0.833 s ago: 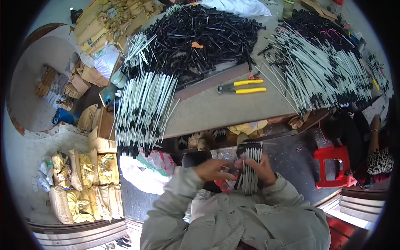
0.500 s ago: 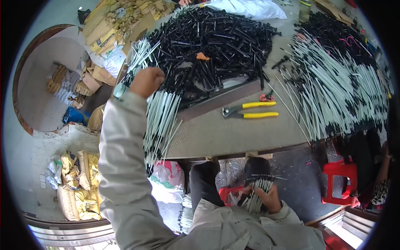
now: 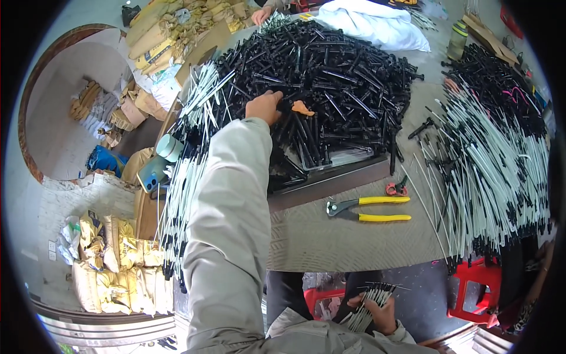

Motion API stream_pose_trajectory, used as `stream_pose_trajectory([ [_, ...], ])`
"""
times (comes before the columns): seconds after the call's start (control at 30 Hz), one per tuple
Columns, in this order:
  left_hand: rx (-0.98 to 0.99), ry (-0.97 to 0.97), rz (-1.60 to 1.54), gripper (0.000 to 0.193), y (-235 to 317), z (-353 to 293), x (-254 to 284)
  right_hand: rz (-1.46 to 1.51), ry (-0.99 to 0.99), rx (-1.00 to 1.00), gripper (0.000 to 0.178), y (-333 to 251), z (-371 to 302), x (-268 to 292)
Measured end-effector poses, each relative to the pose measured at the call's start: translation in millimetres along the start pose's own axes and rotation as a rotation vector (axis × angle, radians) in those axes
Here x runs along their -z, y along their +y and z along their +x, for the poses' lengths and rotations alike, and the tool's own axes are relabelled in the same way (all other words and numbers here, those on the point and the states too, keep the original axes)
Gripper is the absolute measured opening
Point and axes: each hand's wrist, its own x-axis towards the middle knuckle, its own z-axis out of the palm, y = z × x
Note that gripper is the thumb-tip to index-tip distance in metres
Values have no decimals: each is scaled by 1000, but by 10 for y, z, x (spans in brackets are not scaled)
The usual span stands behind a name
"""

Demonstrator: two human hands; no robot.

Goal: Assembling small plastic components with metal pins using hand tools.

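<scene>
My left hand [image 3: 265,107] reaches over the table to the left part of a big heap of black, bolt-shaped pieces [image 3: 330,65]. Its fingers are curled at the black pieces; what they hold, if anything, is hidden. Low over my lap, my right hand [image 3: 383,314] is closed round a bundle of thin white rods [image 3: 358,318] with black ends. Beside my left forearm lie more white, black-ended rods [image 3: 177,206] along the table's left edge. An orange scrap [image 3: 302,108] rests on the heap, just right of my left hand.
Yellow-handled pincers [image 3: 383,200] and a small red tool [image 3: 397,187] lie before a dark bar [image 3: 336,186] edging the heap. At right is a large rod pile [image 3: 501,171]. Another person's hand [image 3: 261,15] shows at the far edge. A red stool [image 3: 476,292] stands lower right.
My left hand has moved right, from above the left rods to the black heap. The view has shifted, so the table sits lower in it. My right hand keeps its bundle.
</scene>
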Motion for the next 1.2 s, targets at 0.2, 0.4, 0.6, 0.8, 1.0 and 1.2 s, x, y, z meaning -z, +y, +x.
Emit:
stream_pose_trajectory([
  [0.2,-52,1,147,31,-78,15,-95,-6,-44,-4,20,-65,-18,-26],
  [0.4,259,223,138,22,129,107,281,-63,-60,55,19,-66,-110,-29],
  [0.6,49,370,17,25,689,-123,1106,-136,-121,148,22,16,-342,13],
  [0.8,-341,371,-409,29,1479,-1062,2046,-149,-190,233,24,43,-603,38],
  [1.0,139,-235,-1668,28,2075,-3018,1536,-72,-198,234,23,-24,-854,31],
  [1.2,570,-348,-2455,35,2209,-4072,524,-99,-245,303,20,32,-712,-177],
])
